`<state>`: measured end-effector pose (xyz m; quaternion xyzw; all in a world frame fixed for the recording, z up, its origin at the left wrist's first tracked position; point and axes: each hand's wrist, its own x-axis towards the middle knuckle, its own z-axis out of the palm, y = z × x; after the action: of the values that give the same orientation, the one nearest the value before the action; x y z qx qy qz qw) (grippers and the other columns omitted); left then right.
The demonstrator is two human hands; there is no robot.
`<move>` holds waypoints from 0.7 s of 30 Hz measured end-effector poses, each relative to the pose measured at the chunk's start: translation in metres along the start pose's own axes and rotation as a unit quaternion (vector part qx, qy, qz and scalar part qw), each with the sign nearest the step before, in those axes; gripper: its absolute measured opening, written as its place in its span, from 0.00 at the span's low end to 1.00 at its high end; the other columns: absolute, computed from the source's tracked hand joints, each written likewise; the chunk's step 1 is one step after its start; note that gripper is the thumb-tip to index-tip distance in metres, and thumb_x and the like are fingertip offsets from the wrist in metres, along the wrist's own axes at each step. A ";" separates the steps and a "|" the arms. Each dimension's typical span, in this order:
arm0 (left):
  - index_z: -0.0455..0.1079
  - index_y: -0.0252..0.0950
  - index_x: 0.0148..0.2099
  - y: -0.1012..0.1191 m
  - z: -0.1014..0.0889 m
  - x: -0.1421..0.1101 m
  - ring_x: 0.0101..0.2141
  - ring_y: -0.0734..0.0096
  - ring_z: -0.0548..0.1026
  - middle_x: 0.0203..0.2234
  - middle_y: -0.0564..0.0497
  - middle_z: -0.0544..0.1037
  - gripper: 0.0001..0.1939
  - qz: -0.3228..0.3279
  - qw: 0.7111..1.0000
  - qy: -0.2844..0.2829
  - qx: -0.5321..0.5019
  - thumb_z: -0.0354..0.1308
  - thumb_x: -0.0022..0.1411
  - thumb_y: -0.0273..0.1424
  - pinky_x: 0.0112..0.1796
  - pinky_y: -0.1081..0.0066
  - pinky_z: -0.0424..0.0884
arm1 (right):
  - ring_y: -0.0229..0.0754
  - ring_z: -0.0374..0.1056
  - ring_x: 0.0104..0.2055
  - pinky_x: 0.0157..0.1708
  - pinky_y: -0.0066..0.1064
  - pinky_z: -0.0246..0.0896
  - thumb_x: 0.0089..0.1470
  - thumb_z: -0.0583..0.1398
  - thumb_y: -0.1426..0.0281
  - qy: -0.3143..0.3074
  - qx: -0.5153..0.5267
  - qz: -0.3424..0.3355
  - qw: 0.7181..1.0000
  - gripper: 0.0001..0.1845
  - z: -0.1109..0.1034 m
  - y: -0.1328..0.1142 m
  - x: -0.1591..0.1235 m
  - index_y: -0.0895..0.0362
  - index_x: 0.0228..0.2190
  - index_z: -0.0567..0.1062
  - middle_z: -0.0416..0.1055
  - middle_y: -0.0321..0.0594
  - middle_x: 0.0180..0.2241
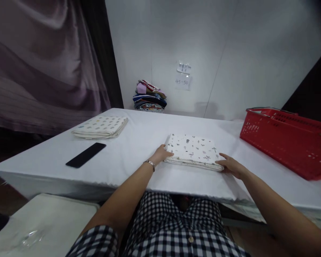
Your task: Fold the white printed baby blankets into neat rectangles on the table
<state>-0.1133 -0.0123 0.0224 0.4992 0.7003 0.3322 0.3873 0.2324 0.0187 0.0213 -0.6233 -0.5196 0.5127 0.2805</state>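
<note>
A folded white cloth [191, 149] with small grey printed motifs lies flat on the white-covered table in front of me. My left hand [161, 155] grips its left edge, thumb on top and the other fingers partly hidden at the side. At the near right corner, my right hand [231, 166] holds the cloth with the thumb above and fingers along or under the edge. A second folded cloth [103, 125], white with rows of grey dots, rests at the far left of the table. Nearer me on that side is a flat black rectangular object [86, 155].
A red plastic basket [289, 142] with a metal handle stands on the right side of the table [139, 142]. Behind the far edge rises a stack of folded fabrics [150, 96] against the white wall. A purple curtain [50, 64] hangs at left; a white surface [50, 221] sits lower left.
</note>
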 end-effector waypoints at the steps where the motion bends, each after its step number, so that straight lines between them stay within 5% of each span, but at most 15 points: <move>1: 0.51 0.28 0.62 0.000 -0.001 0.002 0.43 0.62 0.73 0.51 0.36 0.69 0.45 -0.008 1.000 -0.001 -0.008 0.66 0.47 0.38 0.33 0.74 0.68 | 0.41 0.66 0.28 0.28 0.32 0.67 0.43 0.65 0.66 0.020 -0.051 -0.012 0.998 0.48 -0.002 -0.001 0.003 0.56 0.61 0.51 0.71 0.39 0.30; 6: 0.53 0.28 0.61 -0.002 -0.004 0.015 0.33 0.64 0.75 0.41 0.40 0.76 0.41 -0.042 0.999 0.003 -0.028 0.56 0.54 0.50 0.27 0.73 0.65 | 0.52 0.66 0.49 0.45 0.42 0.64 0.49 0.59 0.61 0.145 -0.303 -0.204 0.920 0.37 0.000 -0.015 0.032 0.58 0.58 0.59 0.66 0.50 0.51; 10: 0.57 0.34 0.58 -0.010 0.001 0.024 0.36 0.63 0.74 0.40 0.45 0.77 0.35 -0.047 0.999 0.027 -0.004 0.59 0.52 0.45 0.30 0.73 0.64 | 0.52 0.56 0.58 0.54 0.44 0.57 0.54 0.53 0.56 0.093 -0.371 -0.341 0.859 0.31 0.039 -0.035 0.059 0.54 0.57 0.61 0.59 0.46 0.58; 15: 0.57 0.40 0.57 -0.019 0.008 0.022 0.38 0.64 0.74 0.38 0.50 0.76 0.27 0.004 0.996 0.050 0.077 0.53 0.57 0.42 0.34 0.72 0.63 | 0.53 0.44 0.64 0.60 0.48 0.46 0.56 0.50 0.53 0.025 -0.422 -0.389 0.818 0.32 0.086 -0.057 0.102 0.56 0.57 0.61 0.52 0.46 0.61; 21: 0.58 0.39 0.51 -0.015 0.009 0.011 0.36 0.64 0.73 0.35 0.51 0.76 0.20 0.030 0.989 0.079 0.118 0.50 0.58 0.42 0.33 0.70 0.62 | 0.51 0.51 0.62 0.59 0.47 0.47 0.56 0.51 0.66 0.005 -0.432 -0.421 0.798 0.23 0.103 -0.084 0.153 0.58 0.52 0.68 0.62 0.47 0.56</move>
<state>-0.1142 -0.0051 0.0027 0.5343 0.7477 0.2975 0.2590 0.0965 0.1686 0.0093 -0.4022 -0.8967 0.0633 0.1733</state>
